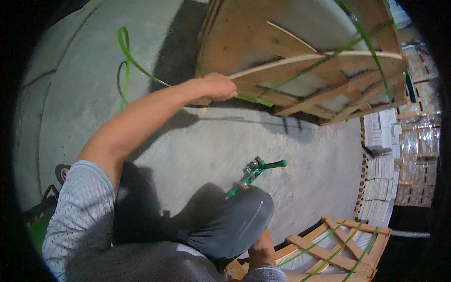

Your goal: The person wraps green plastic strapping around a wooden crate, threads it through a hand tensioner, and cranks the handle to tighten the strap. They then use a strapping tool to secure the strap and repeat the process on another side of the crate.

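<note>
My left hand [218, 87] is closed around a green strap [253, 99] at the lower edge of a large wooden crate [300, 63]. One length of this strap runs under the crate's edge, while its loose end loops up over the floor to the left of my arm. Two more green bands cross the crate's slatted face. A green metal hand tool with a long handle [272, 165] shows just beyond my bent knee, its lower end hidden by the knee. Of my right arm only the forearm [263, 249] appears; my knee hides the hand.
A smaller slatted crate with green straps [338, 249] lies at the lower right. Wrapped pallet loads [418, 141] and white stacked goods [379, 178] stand along the right. A small wheel [62, 173] and dark equipment are at the left. The floor [310, 188] is grey concrete.
</note>
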`<state>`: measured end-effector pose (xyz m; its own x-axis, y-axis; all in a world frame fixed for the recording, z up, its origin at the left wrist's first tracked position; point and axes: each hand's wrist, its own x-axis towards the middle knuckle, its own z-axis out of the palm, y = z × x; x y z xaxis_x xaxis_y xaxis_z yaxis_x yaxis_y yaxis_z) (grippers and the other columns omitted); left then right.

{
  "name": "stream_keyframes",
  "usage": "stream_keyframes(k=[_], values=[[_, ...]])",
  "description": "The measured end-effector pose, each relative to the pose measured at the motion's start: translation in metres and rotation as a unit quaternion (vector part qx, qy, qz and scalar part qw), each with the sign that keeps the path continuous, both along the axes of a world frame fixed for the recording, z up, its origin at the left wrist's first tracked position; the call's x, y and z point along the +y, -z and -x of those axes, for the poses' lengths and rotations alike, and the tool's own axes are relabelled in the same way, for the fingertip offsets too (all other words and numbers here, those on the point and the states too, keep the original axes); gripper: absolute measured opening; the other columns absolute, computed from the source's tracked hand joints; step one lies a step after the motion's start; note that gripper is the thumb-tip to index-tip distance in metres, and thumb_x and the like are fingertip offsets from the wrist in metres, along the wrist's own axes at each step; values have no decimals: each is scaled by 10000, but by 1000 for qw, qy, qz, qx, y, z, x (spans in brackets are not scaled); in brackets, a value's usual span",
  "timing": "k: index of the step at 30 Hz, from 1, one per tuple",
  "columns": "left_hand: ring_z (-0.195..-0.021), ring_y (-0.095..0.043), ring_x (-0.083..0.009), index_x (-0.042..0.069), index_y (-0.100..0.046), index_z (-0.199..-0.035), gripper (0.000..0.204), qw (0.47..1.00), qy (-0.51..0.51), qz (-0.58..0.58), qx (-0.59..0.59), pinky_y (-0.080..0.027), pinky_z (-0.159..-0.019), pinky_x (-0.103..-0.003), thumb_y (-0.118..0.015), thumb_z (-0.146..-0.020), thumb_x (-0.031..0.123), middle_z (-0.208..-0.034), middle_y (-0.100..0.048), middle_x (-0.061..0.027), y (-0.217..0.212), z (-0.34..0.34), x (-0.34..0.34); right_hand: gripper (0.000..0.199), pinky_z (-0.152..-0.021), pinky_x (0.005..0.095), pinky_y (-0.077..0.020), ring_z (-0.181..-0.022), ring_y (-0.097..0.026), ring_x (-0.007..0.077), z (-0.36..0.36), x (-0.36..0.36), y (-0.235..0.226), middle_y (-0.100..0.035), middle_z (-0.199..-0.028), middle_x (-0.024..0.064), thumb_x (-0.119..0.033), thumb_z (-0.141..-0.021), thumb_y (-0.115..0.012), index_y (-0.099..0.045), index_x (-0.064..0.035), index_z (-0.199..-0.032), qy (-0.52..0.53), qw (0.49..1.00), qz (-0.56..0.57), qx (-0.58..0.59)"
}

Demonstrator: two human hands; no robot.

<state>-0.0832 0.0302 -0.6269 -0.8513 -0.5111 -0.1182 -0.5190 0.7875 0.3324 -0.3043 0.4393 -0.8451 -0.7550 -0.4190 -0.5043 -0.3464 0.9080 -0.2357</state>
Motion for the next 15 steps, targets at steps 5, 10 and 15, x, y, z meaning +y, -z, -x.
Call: stream_keyframes(k=[5, 10, 15], values=[[-812, -626, -399, 43, -636, -879, 334, 1000, 4, 20, 19, -482, -727, -512, -485, -935, 334, -833, -651, -207, 3, 2, -1, 173, -626, 344, -491, -706, -642, 194, 19, 15, 4, -661, -783, 132, -200, -781, -656, -669, -33, -820, -93, 994, 23, -46], [-814, -616, -404, 44, -631, -882, 336, 1000, -1, 2, -2, -472, -736, -520, -493, -937, 345, -822, -641, -210, 3, 4, -4, 214, -707, 342, -507, -811, -658, 199, 87, 14, -21, -675, -855, 147, -241, -817, -638, -665, -33, -859, -220, 972, 45, 71], [-793, -607, -416, 32, -615, -860, 337, 1000, 10, -3, 12, -466, -713, -526, -490, -941, 333, -822, -638, -208, 2, 4, -3, 356, -888, 369, -432, -967, -607, 231, 115, -49, -69, -664, -944, 85, -357, -885, -575, -626, -25, -1003, 214, 746, 563, -282]])
